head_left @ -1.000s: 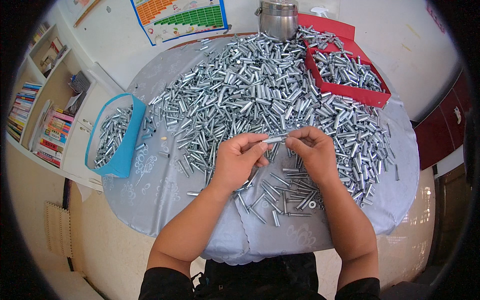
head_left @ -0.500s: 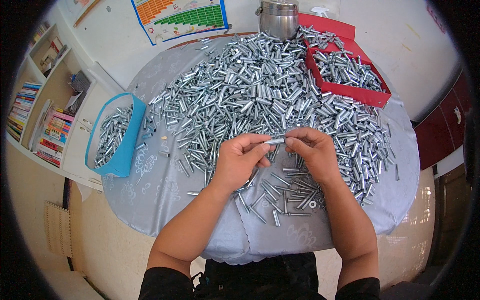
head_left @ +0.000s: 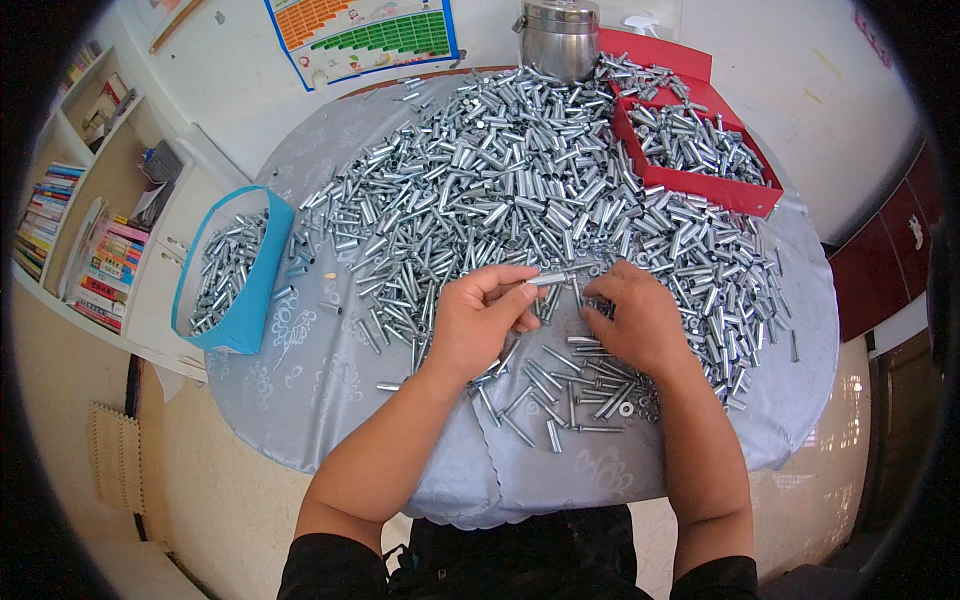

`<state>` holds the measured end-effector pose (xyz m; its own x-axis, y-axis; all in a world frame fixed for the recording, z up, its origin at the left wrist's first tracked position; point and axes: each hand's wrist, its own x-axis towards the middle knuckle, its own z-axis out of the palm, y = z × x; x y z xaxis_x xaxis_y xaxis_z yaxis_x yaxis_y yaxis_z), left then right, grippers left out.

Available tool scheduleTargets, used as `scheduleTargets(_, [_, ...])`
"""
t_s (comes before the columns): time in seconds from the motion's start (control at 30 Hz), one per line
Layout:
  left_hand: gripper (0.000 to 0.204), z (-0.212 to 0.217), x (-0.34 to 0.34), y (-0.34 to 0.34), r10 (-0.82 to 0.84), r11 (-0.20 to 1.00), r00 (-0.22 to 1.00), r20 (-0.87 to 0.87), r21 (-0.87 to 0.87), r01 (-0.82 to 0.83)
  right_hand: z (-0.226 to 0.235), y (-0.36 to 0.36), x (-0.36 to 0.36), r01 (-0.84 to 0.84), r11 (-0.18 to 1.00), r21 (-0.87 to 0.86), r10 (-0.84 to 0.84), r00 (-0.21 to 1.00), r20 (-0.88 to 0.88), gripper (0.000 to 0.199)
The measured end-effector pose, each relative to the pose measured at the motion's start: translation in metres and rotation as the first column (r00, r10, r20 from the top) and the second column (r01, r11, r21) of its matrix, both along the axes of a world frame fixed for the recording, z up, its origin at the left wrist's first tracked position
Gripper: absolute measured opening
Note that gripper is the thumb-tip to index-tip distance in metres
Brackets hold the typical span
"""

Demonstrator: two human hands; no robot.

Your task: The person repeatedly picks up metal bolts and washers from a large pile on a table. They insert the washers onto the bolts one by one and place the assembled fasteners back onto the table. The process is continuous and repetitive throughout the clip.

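Note:
A large heap of silver metal sleeves and bolts [head_left: 520, 190] covers the far half of a round table with a grey patterned cloth [head_left: 330, 380]. My left hand [head_left: 480, 325] pinches one silver sleeve [head_left: 553, 278] between thumb and fingers, held level just above the cloth. My right hand [head_left: 640, 320] meets it at the sleeve's right end, fingers curled around a small part that I cannot make out. Thin bolts and washers [head_left: 570, 390] lie loose on the cloth just below both hands.
A blue bin [head_left: 235, 270] with several sleeves hangs at the table's left edge. A red tray [head_left: 700, 150] full of sleeves sits at the back right, a steel pot [head_left: 560, 40] behind the heap. Bookshelves [head_left: 80, 240] stand at the left.
Both hands stay together over the same spot near the table's front. Only the fingers have shifted slightly on the sleeve.

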<state>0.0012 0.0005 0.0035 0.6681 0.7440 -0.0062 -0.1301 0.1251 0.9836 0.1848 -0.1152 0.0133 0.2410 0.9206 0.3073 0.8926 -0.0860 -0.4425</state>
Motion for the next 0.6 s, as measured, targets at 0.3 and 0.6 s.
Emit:
scheduleTargets(0.3, [0.020, -0.001, 0.002, -0.002, -0.001, 0.999, 0.999, -0.036, 0.039, 0.002, -0.005, 0.002, -0.005, 0.026, 1.000, -0.015, -0.024, 0.991, 0.131, 0.017])
scheduleTargets(0.6, [0.021, -0.001, 0.001, -0.001, -0.006, 1.000, 1.000, -0.018, 0.003, 0.006, -0.010, 0.010, 0.000, 0.098, 0.991, 0.092, 0.012, 0.619, -0.785, 0.015])
